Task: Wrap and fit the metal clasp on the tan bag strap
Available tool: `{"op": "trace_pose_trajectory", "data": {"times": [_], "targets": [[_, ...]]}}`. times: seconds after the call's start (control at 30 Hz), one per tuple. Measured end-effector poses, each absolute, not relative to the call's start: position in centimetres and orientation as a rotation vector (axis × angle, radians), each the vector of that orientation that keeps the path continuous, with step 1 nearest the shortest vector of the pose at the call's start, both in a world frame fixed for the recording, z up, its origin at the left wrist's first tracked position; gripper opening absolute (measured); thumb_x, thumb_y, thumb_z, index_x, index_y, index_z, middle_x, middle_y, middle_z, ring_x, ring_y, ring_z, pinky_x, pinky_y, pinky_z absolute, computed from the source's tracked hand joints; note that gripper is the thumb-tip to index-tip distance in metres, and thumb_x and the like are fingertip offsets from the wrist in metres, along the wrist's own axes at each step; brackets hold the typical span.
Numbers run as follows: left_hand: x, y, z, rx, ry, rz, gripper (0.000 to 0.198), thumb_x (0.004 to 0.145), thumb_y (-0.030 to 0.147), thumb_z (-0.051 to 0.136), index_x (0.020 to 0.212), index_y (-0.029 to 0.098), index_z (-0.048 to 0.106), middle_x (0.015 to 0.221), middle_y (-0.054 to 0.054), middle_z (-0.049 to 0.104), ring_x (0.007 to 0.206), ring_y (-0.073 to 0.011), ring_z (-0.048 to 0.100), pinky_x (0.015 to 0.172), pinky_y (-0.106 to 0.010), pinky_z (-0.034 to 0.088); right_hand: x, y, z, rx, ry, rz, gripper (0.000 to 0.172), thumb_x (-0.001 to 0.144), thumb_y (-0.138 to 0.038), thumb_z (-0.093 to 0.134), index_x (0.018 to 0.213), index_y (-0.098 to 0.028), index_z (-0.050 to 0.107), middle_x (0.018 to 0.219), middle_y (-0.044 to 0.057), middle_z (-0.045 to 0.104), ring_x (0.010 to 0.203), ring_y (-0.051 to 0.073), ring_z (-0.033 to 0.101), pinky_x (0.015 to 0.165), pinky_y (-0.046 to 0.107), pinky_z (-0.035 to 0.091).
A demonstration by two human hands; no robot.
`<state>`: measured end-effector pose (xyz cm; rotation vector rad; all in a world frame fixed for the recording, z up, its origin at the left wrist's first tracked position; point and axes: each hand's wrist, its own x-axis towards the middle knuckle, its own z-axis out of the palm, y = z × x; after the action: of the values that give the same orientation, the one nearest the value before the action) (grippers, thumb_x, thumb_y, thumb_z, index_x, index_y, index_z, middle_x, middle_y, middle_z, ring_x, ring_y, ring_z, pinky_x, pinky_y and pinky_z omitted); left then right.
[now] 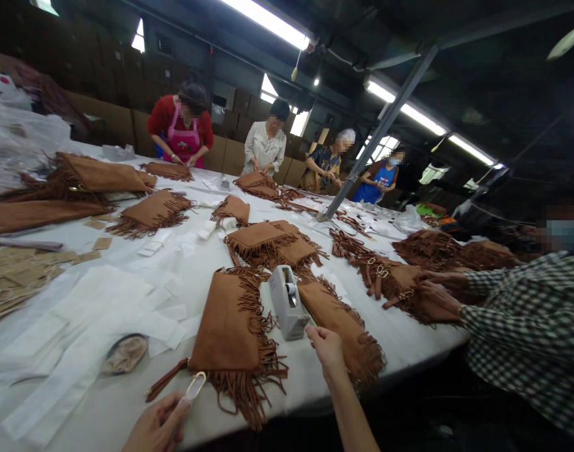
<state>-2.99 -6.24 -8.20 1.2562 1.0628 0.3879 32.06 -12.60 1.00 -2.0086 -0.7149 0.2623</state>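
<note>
At the lower left, my left hand [157,424] is closed on a gold oval ring [196,384], its loop sticking up beyond the fingertips. A brown fringed pouch [227,326] with a wrist strap lies flat just past that hand. My right hand [328,351] pinches at the front edge of a grey tape dispenser [286,304], where the tape comes off; the clear strip itself is hardly visible. Under and beside the right hand lies another fringed pouch [336,314], to the right of the dispenser.
White paper strips [108,301], a dark round band [125,353] and tan tags [18,276] cover the table's left side. More fringed pouches [263,238] lie farther back. A co-worker in a checked shirt [527,314] handles pouches at right; several people stand across the table near a slanted post [381,138].
</note>
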Motion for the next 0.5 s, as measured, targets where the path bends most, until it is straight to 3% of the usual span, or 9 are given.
{"op": "trace_pose_trajectory", "data": {"times": [0.13, 0.33, 0.5], "targets": [[-3.1, -6.2, -8.2, 1.260, 1.070, 0.388, 0.066, 0.067, 0.078, 0.043, 0.090, 0.017, 0.055, 0.048, 0.004, 0.052, 0.028, -0.0062, 0.037, 0.030, -0.015, 0.020, 31.5, -12.3, -0.3, -2.129, -0.765, 0.188, 0.042, 0.070, -0.049, 0.049, 0.053, -0.014, 0.064, 0.048, 0.005, 0.060, 0.049, 0.017, 0.053, 0.052, 0.027, 0.039], [-3.1, -6.2, -8.3, 1.229, 1.052, 0.421, 0.061, 0.068, 0.076, 0.045, 0.085, 0.018, 0.052, 0.050, 0.004, 0.053, 0.027, -0.0045, 0.033, 0.029, -0.016, 0.018, 31.6, -13.1, -0.4, -2.285, -0.783, 0.028, 0.034, 0.070, -0.040, 0.045, 0.054, -0.016, 0.064, 0.061, 0.015, 0.067, 0.061, 0.024, 0.057, 0.061, 0.032, 0.038], [-2.9, -6.2, -6.7, 1.238, 1.032, 0.443, 0.053, 0.073, 0.070, 0.046, 0.080, 0.017, 0.049, 0.053, 0.004, 0.053, 0.029, -0.0051, 0.036, 0.028, -0.016, 0.022, 28.9, -14.6, -0.9, -2.296, -0.876, 0.201, 0.039, 0.074, -0.047, 0.044, 0.063, -0.016, 0.066, 0.059, 0.009, 0.066, 0.057, 0.021, 0.057, 0.056, 0.030, 0.038]]}}
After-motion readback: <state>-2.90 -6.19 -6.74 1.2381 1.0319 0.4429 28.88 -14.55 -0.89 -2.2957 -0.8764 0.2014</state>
